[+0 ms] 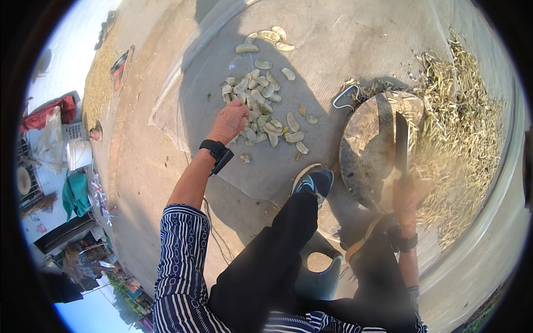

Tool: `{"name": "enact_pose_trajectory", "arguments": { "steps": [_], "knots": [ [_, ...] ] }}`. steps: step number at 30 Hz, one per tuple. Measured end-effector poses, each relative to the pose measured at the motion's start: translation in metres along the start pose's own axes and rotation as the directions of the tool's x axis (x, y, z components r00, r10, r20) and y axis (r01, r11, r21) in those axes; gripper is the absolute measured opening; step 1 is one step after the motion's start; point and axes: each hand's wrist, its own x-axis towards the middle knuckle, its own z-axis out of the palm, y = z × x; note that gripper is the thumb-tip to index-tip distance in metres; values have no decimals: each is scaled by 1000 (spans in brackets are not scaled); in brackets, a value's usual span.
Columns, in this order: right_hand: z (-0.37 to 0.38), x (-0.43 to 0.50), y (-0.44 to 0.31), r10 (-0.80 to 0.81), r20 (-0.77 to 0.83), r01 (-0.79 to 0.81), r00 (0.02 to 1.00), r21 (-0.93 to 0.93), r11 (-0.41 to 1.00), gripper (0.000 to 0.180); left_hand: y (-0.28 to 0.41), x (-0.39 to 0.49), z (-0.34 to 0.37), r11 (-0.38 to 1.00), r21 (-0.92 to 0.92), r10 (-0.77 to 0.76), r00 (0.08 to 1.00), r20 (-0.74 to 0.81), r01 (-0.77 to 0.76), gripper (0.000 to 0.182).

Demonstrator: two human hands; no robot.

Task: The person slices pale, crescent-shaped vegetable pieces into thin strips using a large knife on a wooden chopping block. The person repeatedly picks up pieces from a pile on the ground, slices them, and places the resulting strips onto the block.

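My left hand (230, 121) reaches down to a heap of broad, pale green bean pods (257, 95), its back turned up. The curled fingertips touch the heap and are hidden, so I cannot tell whether a pod is held. My right hand (406, 200) grips a knife with a broad dark blade (401, 147), somewhat blurred. The blade is over the right part of a round wooden chopping block (366, 141). Cut pod strips lie at the block's far right edge. A large spread of sliced, dry-looking strips (462, 137) covers the ground sheet right of the block.
A pale woven sheet (354, 37) covers the ground. Loose pods (268, 36) lie beyond the heap. A bent metal handle (347, 98) sticks out beside the block. My shoe (314, 183) stands between heap and block. A white bucket (79, 155) is far left.
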Motion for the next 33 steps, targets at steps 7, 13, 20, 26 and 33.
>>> {"name": "enact_pose_trajectory", "arguments": {
  "steps": [7,13,20,26,33],
  "knots": [
    [-1,-1,1,-43,-20,43,999,-39,998,30,16,6,12,971,229,62,998,14,-63,17],
    [-2,-1,1,-88,-66,87,994,-14,996,27,17,0,7,983,71,-163,985,-57,167,20],
    [-3,1,0,-29,-11,30,1000,72,997,25,39,-48,30,28,-827,-791,518,325,562,16],
    [-7,2,-3,-53,-17,53,998,-6,999,26,39,-45,80,321,-691,-855,512,82,647,21],
    [-7,0,-2,-11,1,11,1000,33,999,32,35,-40,54,452,-727,-820,562,-111,517,26]
  ]
}}
